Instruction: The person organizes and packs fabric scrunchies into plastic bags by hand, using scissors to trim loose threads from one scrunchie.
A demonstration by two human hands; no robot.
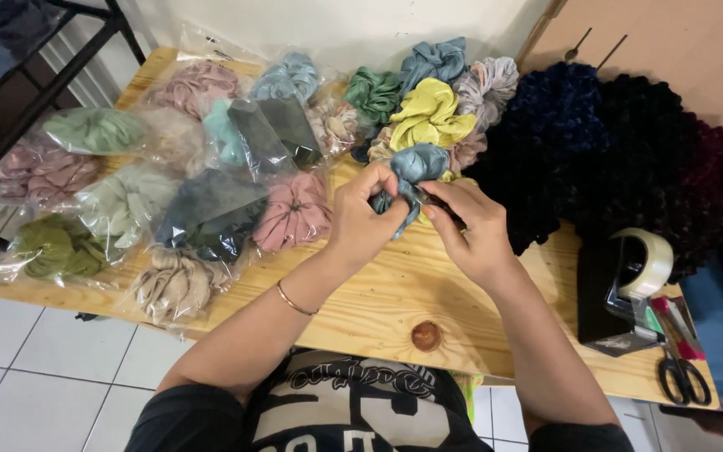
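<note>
Both hands pinched a blue-grey scrunchie point(409, 172) above the wooden desk point(395, 293): the left hand point(360, 219) held a grip on its left fold, the right hand point(470, 230) on its right. A slack pinch could have dropped it among the loose scrunchies point(428, 109) just behind, or an elbow might have nudged the tape dispenser point(625, 289) near the edge

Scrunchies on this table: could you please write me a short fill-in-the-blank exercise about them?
1. Both hands, left hand and right hand, hold a ____ scrunchie.
2. The scrunchies on the left lie in clear ____.
3. The scissors lie right of the tape ____.
4. The left wrist wears a thin ____.

Missing: blue; bags; dispenser; bracelet
</note>
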